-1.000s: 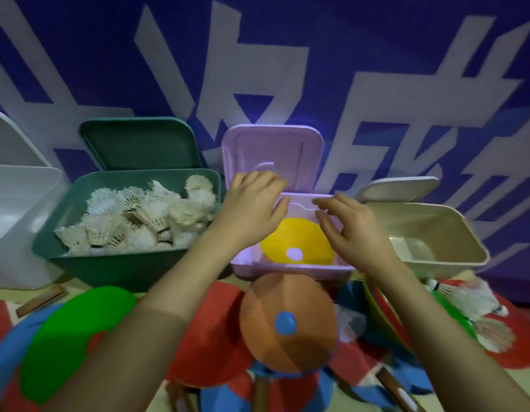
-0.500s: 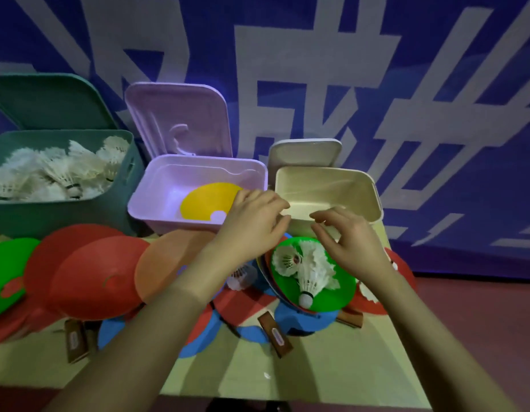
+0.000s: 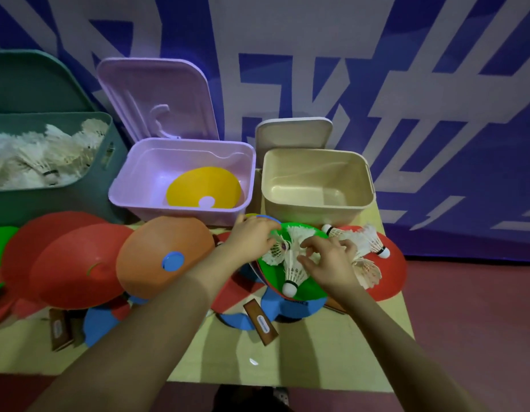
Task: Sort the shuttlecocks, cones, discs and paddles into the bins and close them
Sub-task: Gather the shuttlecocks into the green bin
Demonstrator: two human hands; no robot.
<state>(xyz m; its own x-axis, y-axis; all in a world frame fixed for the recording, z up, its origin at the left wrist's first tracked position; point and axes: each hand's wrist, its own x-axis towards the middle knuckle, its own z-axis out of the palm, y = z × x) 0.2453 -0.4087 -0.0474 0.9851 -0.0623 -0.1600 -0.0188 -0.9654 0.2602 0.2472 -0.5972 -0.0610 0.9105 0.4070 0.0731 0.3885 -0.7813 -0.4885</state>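
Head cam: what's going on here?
A person is sorting sports gear on a table. Both hands reach into a green disc holding loose shuttlecocks: the left hand at its far rim, the right hand curling its fingers onto the feathers. The green bin already holds many shuttlecocks, the purple bin holds one yellow disc, the beige bin looks empty. All lids are up.

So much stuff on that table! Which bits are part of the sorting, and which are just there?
Part of the job:
shuttlecocks under both hands
green bin of shuttlecocks
purple bin holding a yellow disc
beige bin
orange disc
paddle handle

Just there:
blue patterned wall
floor
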